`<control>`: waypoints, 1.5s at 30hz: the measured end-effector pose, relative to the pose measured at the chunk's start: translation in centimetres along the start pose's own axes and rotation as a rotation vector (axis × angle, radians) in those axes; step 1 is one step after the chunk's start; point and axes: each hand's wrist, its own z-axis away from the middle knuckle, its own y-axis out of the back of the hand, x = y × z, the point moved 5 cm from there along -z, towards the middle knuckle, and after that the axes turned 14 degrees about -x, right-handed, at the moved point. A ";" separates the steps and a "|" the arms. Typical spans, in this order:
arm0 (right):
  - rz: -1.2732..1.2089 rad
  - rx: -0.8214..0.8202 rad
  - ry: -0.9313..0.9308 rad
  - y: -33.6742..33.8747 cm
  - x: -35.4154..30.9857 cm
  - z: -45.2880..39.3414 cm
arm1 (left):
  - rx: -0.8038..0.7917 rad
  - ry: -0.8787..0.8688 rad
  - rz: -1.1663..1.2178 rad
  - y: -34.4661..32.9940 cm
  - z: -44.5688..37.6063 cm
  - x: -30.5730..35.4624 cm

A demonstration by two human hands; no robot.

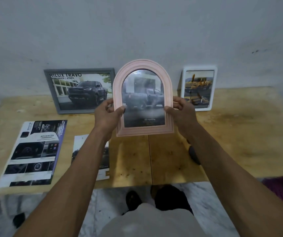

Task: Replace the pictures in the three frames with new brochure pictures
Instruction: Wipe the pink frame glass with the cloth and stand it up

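We hold the pink arched frame upright above the middle of the worktop, the left hand gripping its left edge and the right hand its right edge, each grip clenched on the frame. A Toyota truck picture already shows behind its glazing, so we judge this frame finished and in the step of being set back. The next move calls for lowering it into the gap between the grey frame and the white frame, both leaning on the wall at the back, and tilting it to lean there too. Two loose brochure sheets lie flat on the left of the pale wooden worktop; one is partly under our left forearm. Below the front edge shows a marbled floor
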 end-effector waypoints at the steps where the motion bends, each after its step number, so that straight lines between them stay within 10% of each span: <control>1: 0.005 -0.001 0.005 0.3 -0.2 -0.3 | -0.005 -0.005 -0.004 -0.2 -0.3 0.2; 17: 0.343 0.053 -0.058 3.1 1.8 -10.6 | 0.091 -0.013 -0.419 -4.5 -9.8 -0.1; 45: 0.425 0.003 -0.162 3.5 6.4 -21.1 | 0.108 0.119 -0.370 -7.3 -19.4 -2.3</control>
